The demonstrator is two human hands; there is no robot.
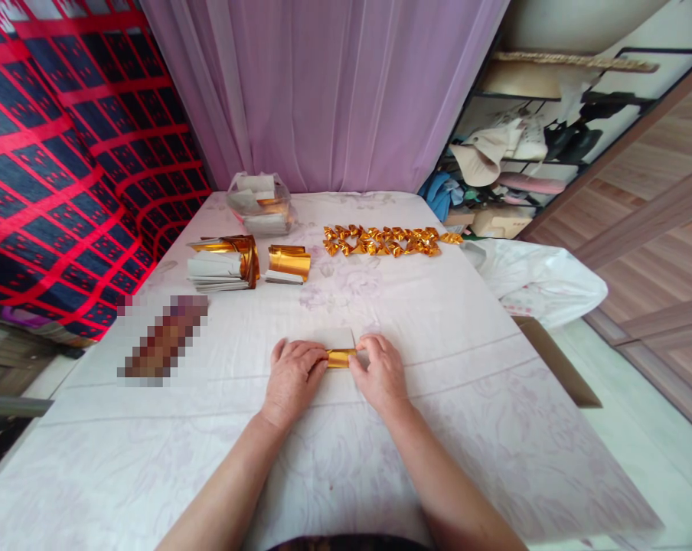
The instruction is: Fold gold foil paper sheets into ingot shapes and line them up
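Observation:
A sheet of gold foil paper (339,358) lies on the table in front of me, its near edge folded over so a gold strip shows below the pale back. My left hand (293,376) presses on the left end of the fold, fingers together and curled. At the right end, my right hand (383,371) pinches the fold between thumb and fingers. Farther off are a thick stack of foil sheets (223,264) and a smaller stack (288,264). Rows of folded gold foil pieces (392,241) lie at the back right.
A clear plastic bag (259,203) with more sheets stands at the back left. A blurred-out item (165,340) lies on the left of the patterned tablecloth (346,467). Beyond the right edge are a white plastic bag (546,283), cardboard (556,360) and a loaded shelf (512,161).

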